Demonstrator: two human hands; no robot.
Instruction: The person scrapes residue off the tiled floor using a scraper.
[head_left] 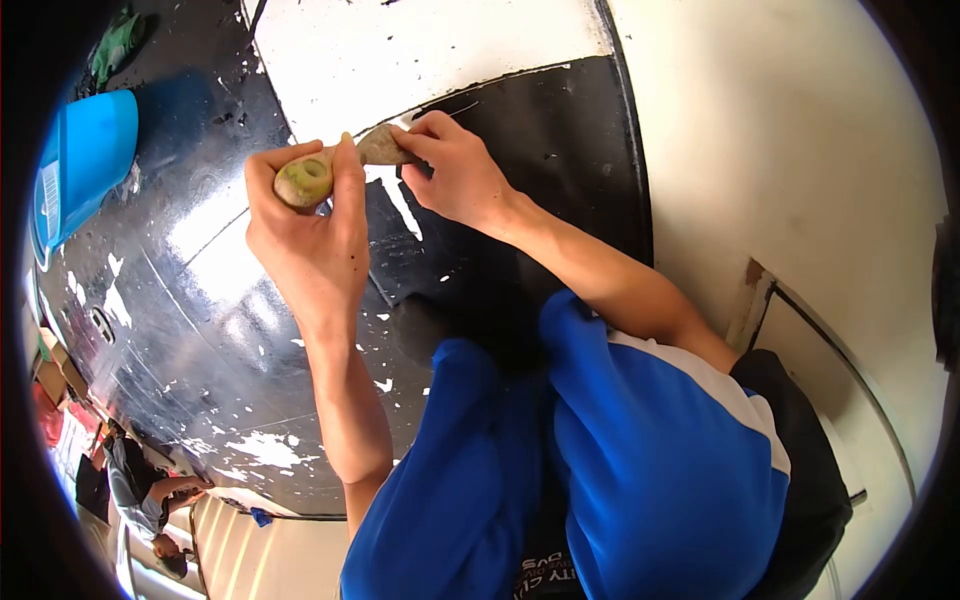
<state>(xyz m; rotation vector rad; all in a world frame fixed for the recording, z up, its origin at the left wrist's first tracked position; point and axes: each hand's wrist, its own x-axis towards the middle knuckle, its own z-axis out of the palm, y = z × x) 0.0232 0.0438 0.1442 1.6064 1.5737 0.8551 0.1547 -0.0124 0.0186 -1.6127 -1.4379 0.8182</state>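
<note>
My left hand (315, 240) is wrapped round the yellowish handle (303, 182) of a scraper-like tool, its round butt end facing up toward me. My right hand (455, 170) pinches the greyish, dirty blade part (382, 146) of the tool between thumb and fingers. Both hands are close together over the glossy black surface (440, 270), by the edge of a white area (340, 60). White patches show in the black just below the blade. The blade's far edge is partly hidden by my fingers.
A blue bin (95, 160) stands at the upper left, with a green cloth (118, 45) above it. At the lower left another person (140, 485) in a grey top bends over. A cream wall panel (780, 130) is on the right. My blue-clad knees are below.
</note>
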